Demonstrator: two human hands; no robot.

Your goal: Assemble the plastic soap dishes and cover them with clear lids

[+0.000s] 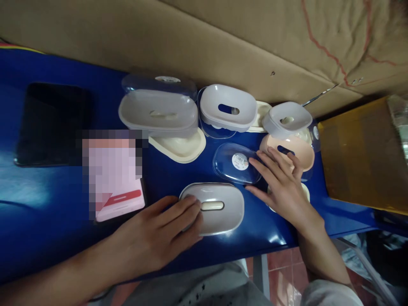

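Head view: left hand (156, 233) holds the gray box (228, 219), and the right hand (288, 193), spread wide, could bump away the clear lid (224, 163) beside its fingertips.

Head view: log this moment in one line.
left hand: holding grey oval slotted plastic box | right hand: spread at clear oval plastic lid | nearby: peach oval slotted plastic piece

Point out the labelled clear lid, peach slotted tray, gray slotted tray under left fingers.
Clear lid (239, 162): head view, on its round label.
Peach slotted tray (302, 148): head view, surface right of slot.
Gray slotted tray (233, 208): head view, surface right of slot.
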